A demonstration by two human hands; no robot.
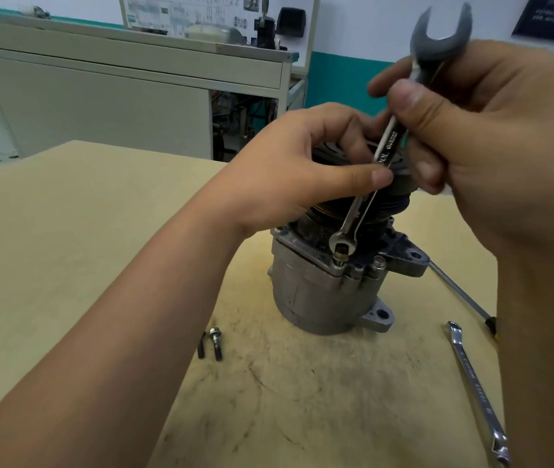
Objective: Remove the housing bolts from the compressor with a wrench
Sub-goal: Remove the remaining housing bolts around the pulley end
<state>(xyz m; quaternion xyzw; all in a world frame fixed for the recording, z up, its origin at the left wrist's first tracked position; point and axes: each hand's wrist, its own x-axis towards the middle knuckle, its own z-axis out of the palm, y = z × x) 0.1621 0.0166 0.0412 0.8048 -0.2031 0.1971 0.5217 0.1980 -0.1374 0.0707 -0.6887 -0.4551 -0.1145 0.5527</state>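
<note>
Wrench [387, 145] pinched in curled right hand [505, 146]; left hand [285, 170] grips compressor [316, 292] top.

Wood table [66, 231], compressor [319, 298] (upright), 2 bolts [215, 342], spare wrench [475, 383], screwdriver [461, 292]

Soft, even indoor light casts faint shadows on the table [66, 231]. The right hand [505, 146] and wrench [388, 143] look blurred; lines bow near the edges.
</note>
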